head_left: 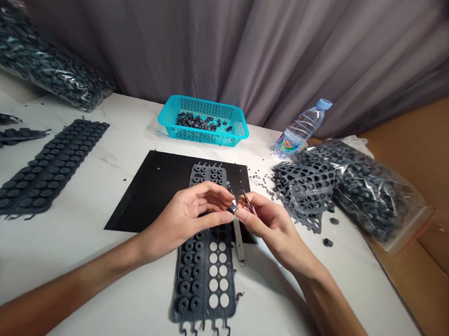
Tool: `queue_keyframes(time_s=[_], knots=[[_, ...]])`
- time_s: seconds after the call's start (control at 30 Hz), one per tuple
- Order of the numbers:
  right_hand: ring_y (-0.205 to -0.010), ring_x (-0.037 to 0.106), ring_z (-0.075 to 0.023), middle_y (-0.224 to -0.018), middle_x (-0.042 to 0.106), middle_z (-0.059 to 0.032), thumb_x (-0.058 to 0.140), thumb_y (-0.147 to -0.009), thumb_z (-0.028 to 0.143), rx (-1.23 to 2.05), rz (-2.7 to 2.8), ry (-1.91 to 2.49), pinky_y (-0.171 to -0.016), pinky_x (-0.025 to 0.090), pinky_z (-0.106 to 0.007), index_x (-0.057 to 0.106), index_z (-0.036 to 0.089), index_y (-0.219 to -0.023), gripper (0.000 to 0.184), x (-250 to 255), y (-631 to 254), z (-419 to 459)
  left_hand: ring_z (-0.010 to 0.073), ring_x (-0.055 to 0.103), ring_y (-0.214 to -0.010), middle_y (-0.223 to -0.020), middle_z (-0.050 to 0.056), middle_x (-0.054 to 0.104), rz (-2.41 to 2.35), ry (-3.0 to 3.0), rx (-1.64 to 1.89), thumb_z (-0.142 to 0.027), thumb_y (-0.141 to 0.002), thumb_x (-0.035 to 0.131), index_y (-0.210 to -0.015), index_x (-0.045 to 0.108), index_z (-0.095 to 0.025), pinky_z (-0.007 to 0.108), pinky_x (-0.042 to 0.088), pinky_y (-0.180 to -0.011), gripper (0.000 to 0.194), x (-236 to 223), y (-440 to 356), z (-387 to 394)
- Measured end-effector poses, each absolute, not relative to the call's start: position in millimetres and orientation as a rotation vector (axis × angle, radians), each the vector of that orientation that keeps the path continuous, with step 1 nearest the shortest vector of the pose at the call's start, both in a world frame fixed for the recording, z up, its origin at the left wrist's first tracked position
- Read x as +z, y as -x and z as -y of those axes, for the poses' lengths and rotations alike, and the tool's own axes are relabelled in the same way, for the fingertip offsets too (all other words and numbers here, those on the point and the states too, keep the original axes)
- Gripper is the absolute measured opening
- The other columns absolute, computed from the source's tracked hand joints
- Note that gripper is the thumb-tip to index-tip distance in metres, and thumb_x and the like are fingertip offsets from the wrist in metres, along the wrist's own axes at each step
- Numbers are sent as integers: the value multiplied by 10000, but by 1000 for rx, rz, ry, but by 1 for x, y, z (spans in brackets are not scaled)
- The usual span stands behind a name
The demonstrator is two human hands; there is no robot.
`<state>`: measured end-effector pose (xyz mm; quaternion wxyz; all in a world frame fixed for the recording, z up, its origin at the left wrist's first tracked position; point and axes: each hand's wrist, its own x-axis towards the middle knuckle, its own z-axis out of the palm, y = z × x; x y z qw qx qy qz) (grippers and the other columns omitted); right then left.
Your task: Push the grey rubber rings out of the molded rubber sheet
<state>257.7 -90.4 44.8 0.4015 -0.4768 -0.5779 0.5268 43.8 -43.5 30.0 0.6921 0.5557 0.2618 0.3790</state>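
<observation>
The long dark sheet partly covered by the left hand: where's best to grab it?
Probably pinch the sheet by both corners of its near end, coming from the near side. It looks flat there, with a plain border and hooked tabs sticking out, and nothing covers that end. Farther up, the left hand is in the way.

Tbl (wht) w/ basket, bottle

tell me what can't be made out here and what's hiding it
In the head view:
- Central molded sheet: middle covered by the left hand
- Pointed tool: handle end covered by the right hand
- Small part: shape mostly hidden between both hands
- Upper-left bag: cut off by the picture's edges
- Bottle label: lettering too small
</observation>
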Motion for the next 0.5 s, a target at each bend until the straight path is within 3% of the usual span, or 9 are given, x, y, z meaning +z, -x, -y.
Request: queue_keyframes(time_s=[0.2,0.37,0.5], knots=[[-711,434,-154,-814,489,15,669,-1028,502,1260,1526,1225,-666,403,-293,628,223,-939,295,46,-260,92,219,700,-1129,-1137,61,747,-602,-1214,692,-340,-933,815,-1098,723,-195,365,547,-1038,239,34,-41,44],[-810,559,-182,-897,612,-13,662,-1042,489,1314,1544,1186,-759,465,-317,642,227,-994,268,42,-260,92,189,699,-1007,-1048,56,742,-583,-1220,573,-419,-1007,721,-1115,758,-193,326,549,-960,254,34,-40,42],[-806,572,-180,-891,630,-11,669,-1044,474,1328,1534,1163,-777,480,-323,653,227,-997,252,41,-258,93,156,692,-967,-1028,47,740,-575,-1147,573,-373,-995,752,-1090,767,-176,274,550,-906,218,32,-40,41]])
